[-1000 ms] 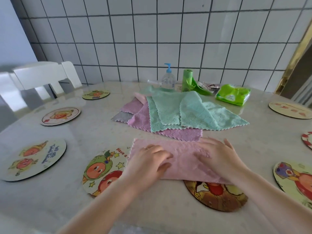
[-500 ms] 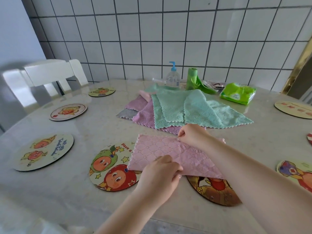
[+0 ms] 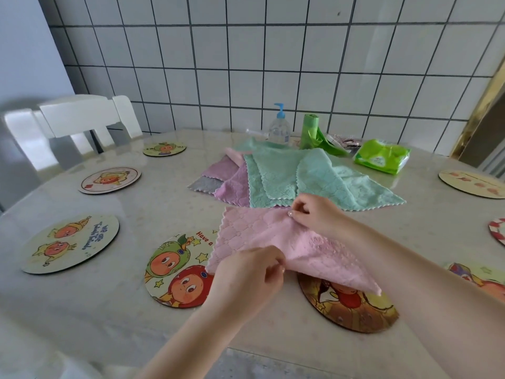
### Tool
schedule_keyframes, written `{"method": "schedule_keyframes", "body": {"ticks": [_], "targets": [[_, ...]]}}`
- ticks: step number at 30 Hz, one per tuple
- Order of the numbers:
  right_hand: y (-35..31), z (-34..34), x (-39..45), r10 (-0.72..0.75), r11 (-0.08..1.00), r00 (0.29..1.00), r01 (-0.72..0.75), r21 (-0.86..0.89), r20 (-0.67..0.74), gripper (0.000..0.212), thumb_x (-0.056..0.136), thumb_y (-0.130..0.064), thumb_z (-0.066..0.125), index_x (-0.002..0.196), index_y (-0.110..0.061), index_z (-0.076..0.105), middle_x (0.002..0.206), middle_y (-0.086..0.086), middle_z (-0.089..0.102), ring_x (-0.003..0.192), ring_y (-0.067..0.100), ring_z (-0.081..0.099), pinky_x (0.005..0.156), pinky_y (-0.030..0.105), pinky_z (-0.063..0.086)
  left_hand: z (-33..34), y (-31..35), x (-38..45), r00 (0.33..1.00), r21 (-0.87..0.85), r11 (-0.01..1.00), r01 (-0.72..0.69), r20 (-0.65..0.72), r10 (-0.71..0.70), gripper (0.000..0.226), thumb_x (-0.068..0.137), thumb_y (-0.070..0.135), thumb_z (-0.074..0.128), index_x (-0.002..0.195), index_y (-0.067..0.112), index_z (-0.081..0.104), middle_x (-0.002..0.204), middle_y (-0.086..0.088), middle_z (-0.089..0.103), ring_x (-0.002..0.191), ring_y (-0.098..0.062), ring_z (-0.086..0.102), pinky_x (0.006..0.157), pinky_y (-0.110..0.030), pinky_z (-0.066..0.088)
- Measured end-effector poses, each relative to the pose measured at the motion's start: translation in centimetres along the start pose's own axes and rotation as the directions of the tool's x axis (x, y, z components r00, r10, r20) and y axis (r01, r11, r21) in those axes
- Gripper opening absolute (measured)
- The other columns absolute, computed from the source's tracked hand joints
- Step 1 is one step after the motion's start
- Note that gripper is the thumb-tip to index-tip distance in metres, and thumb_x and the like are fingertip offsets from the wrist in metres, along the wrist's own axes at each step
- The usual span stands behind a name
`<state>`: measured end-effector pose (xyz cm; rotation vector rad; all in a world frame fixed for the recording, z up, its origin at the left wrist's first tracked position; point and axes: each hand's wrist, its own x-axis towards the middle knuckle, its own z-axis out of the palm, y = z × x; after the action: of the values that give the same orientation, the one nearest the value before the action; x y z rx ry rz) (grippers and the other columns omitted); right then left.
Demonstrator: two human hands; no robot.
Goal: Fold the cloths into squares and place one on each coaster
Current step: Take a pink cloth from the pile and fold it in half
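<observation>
A pink cloth (image 3: 254, 236), folded to a strip, lies in front of me between two picture coasters. My left hand (image 3: 251, 272) pinches its near edge. My right hand (image 3: 314, 212) pinches its far edge, and the right half of the cloth is lifted off the table. The cloth's left corner overlaps the fruit-face coaster (image 3: 177, 269); its right end hangs over the brown coaster (image 3: 352, 305). Behind lies a pile of unfolded cloths (image 3: 287, 173), green on top of purple, pink and grey ones.
More round coasters lie around the table: three to the left (image 3: 71, 242) (image 3: 109, 179) (image 3: 164, 148) and three to the right (image 3: 472, 183) (image 3: 497, 233) (image 3: 481, 277). A pump bottle (image 3: 278, 127), green bag roll (image 3: 310, 131) and wipes pack (image 3: 382, 155) stand by the tiled wall. A white chair (image 3: 82, 119) is at left.
Both hands went from pressing flat on the pink cloth to pinching its near and far edges. The cloth's right half has risen off the table.
</observation>
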<state>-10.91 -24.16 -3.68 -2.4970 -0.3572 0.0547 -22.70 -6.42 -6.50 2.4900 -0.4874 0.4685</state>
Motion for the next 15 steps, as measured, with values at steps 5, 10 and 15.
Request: {"method": "schedule_keyframes", "body": {"ticks": [5,10,15], "targets": [[-0.9,-2.2,-1.1,-0.020,0.985,0.999,0.024,0.172,-0.028,0.009,0.091,-0.021,0.056,0.088,-0.028,0.052,0.070,0.008,0.058,0.052,0.014,0.040,0.051,0.027,0.031,-1.1,-0.3,-0.8,0.981,-0.363,0.914,0.183,0.002,-0.195,0.012,0.092,0.013,0.049,0.091,0.025,0.054,0.068,0.010,0.070,0.058,-0.004,0.064,0.058,-0.025,0.051],[-2.4,-2.7,-3.1,0.065,0.901,0.984,-0.130,0.414,0.167,0.019,0.092,-0.009,0.051,0.091,-0.022,0.066,0.095,0.005,0.062,0.074,0.015,0.054,0.066,0.030,0.045,-2.4,-0.5,-0.6,0.822,-0.889,0.204,0.409,0.262,-0.507,0.009,0.094,0.012,0.049,0.087,0.009,0.053,0.075,-0.005,0.066,0.062,-0.021,0.065,0.060,-0.035,0.055],[-2.1,-1.4,-4.8,0.019,0.855,0.939,-0.194,0.482,0.343,0.029,0.094,-0.009,0.050,0.109,-0.025,0.069,0.125,0.006,0.061,0.106,0.019,0.060,0.098,0.041,0.044,-2.2,-1.2,-1.0,0.803,-0.872,0.161,0.461,0.333,-0.495,0.032,0.081,0.016,0.064,0.113,0.019,0.057,0.105,-0.008,0.068,0.083,-0.024,0.068,0.065,-0.035,0.056]]}}
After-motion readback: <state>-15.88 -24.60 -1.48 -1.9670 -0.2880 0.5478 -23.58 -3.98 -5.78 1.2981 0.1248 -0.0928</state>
